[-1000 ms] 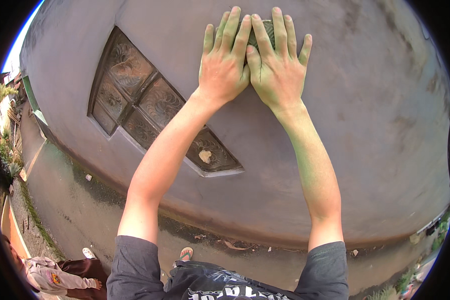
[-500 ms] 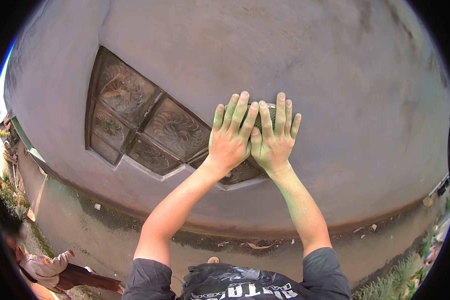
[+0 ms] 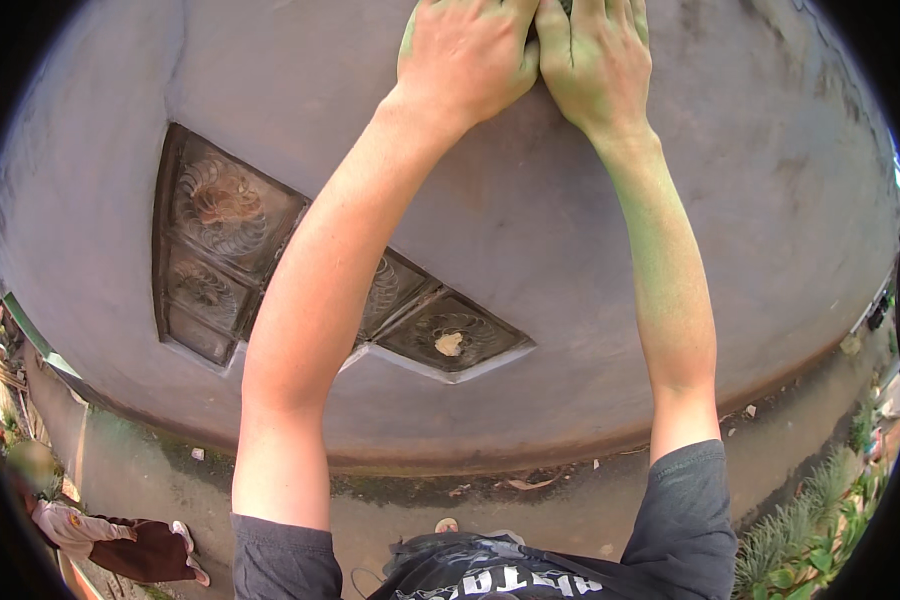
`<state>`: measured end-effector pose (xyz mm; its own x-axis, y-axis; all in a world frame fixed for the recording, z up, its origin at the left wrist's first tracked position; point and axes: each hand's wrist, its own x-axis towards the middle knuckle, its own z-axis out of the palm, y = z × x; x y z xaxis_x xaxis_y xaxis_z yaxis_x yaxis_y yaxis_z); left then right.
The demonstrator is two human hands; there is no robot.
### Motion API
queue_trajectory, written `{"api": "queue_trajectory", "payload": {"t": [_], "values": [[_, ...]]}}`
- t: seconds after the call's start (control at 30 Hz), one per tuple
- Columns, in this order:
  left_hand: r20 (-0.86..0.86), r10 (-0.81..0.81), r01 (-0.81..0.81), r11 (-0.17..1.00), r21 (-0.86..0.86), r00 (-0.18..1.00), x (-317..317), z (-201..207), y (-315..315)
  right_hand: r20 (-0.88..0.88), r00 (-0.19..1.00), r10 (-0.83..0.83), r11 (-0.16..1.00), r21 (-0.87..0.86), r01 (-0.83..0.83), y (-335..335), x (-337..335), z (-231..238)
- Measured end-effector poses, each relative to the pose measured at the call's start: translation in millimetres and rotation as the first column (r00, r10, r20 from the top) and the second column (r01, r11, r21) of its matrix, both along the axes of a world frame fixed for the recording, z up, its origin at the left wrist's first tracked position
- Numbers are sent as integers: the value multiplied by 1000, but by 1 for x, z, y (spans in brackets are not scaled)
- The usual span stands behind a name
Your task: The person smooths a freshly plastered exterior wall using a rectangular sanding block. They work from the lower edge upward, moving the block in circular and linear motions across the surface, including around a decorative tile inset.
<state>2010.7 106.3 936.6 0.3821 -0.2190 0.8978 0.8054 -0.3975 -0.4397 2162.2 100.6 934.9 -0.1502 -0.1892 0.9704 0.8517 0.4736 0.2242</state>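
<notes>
Grey wall [image 3: 750, 200]: left hand [image 3: 467, 55], right hand [image 3: 595, 55] pressed flat

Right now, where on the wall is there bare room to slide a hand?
Bare plaster lies right of the right hand and between the forearms. Left of the left hand is open too. Lower left is taken by the patterned glass-block window.

Both forearms are bare from the short sleeves up to the hands. The left hand [image 3: 467, 55] and right hand [image 3: 595, 55] wear no gloves, rings or watch. The sleeves, at seven and five o'clock in the view, are dark grey knit fabric with plain hemmed edges. At six o'clock the shirt's chest [image 3: 490, 570] is black with a pale printed design across it.
</notes>
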Motion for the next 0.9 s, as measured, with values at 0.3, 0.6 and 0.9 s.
{"api": "queue_trajectory", "payload": {"t": [0.3, 0.6, 0.9], "values": [[-72, 96, -90, 992, 87, 993, 14, 25, 0, 13, 1000, -10, 995, 98, 9, 11, 10, 35], [33, 38, -30, 973, -227, 999, 38, -208, 0, 1, 1000, -5, 984, -178, 5, -5, 28, -187], [-31, 56, -61, 974, -219, 998, 44, -212, -11, 124, 990, -63, 982, -169, 84, -2, 50, -196]]}}
